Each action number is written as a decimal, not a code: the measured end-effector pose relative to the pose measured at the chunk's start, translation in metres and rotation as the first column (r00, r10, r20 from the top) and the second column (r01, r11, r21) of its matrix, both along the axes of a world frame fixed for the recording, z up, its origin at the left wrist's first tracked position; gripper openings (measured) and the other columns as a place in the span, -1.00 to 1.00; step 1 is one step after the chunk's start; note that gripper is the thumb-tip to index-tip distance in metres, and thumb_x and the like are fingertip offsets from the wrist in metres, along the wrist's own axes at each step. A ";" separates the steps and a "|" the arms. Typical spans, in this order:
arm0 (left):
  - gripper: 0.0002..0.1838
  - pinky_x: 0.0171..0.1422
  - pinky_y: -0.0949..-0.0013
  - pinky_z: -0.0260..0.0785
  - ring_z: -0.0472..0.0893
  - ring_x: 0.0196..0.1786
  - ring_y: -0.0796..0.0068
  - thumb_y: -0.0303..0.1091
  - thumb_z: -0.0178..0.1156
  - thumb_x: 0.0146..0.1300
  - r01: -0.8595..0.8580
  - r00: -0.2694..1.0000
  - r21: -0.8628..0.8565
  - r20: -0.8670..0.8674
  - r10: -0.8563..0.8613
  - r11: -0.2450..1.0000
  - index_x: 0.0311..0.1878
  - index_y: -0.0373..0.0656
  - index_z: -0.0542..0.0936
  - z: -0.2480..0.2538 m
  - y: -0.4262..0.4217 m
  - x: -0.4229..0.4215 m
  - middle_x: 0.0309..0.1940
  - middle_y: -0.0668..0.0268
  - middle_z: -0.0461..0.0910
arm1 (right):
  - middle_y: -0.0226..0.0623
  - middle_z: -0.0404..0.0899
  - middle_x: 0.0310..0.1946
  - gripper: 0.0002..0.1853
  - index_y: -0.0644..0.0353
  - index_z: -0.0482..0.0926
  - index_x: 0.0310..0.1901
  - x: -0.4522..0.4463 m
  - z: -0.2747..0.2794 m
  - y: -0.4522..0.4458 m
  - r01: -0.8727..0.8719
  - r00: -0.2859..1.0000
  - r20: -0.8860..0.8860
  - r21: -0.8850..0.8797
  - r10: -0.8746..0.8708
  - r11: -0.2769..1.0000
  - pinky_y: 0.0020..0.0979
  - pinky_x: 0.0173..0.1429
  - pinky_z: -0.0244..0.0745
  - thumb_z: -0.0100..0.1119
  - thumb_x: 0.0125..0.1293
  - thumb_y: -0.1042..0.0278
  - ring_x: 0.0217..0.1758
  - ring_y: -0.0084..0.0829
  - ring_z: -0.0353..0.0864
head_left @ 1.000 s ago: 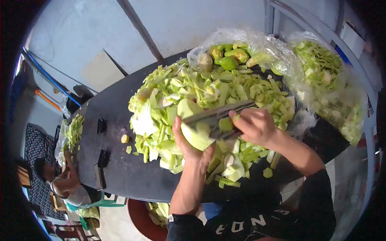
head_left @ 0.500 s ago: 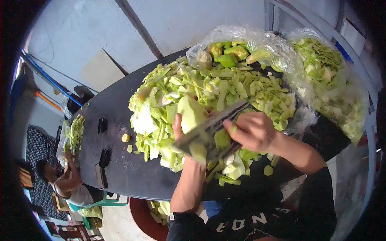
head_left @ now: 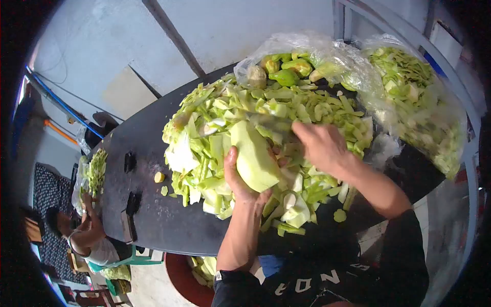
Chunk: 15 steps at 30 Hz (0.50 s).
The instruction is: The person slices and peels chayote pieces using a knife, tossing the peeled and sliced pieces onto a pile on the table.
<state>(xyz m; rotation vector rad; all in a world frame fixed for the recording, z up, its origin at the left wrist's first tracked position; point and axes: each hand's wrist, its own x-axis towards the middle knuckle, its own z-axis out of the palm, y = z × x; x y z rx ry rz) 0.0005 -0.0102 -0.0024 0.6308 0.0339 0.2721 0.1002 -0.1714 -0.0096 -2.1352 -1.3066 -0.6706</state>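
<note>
A peeled, pale green papaya rests in my left hand, the thumb along its near side and fingers wrapped beneath. My right hand is closed on a knife, whose handle is hidden in the fist. Its blade, smeared by motion, points left near the papaya's far end; whether it touches the fruit I cannot tell. Under both hands spreads a large heap of green peels and cut pieces.
Unpeeled green papayas lie at the back beside a clear plastic bag. A bag full of peelings stands at right. Below the black table is a red tub. Another person sits at far left, handling green strips.
My right hand has moved the knife up and away from me, from across the papaya to its far end. A piece of peel seen by the blade no longer hides the fruit.
</note>
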 end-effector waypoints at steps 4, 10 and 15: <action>-0.27 -0.04 -0.04 0.56 0.59 0.04 0.17 0.23 0.05 0.21 0.045 0.999 0.051 0.009 -0.046 0.998 0.30 -0.08 0.40 -0.008 0.005 -0.004 0.12 0.15 0.54 | -0.25 0.53 -0.60 -0.83 0.20 0.45 -0.32 -0.007 0.005 -0.001 0.094 0.992 -0.086 0.015 -0.092 0.995 -0.22 -0.49 0.53 0.17 0.01 0.53 -0.53 -0.17 0.61; -0.28 0.22 0.16 0.42 0.57 0.06 0.24 0.12 0.10 0.20 -0.075 0.997 -0.062 -0.030 0.074 0.995 0.36 -0.09 0.35 0.003 0.005 -0.003 0.03 0.17 0.56 | -0.34 0.51 -0.60 -0.80 0.21 0.54 -0.25 -0.030 0.020 -0.003 -0.182 0.967 0.199 0.087 0.162 0.979 -0.26 -0.51 0.50 0.16 0.01 0.49 -0.54 -0.28 0.61; -0.27 -0.05 -0.03 0.57 0.64 -0.04 0.21 0.22 0.01 0.24 0.023 1.000 0.049 0.008 -0.024 0.999 0.31 -0.12 0.39 -0.005 0.005 -0.003 0.03 0.11 0.58 | -0.21 0.58 -0.51 -0.86 0.19 0.50 -0.21 -0.004 0.008 0.002 -0.013 0.997 -0.074 0.011 0.014 1.000 -0.17 -0.48 0.50 0.12 0.17 0.43 -0.48 -0.13 0.63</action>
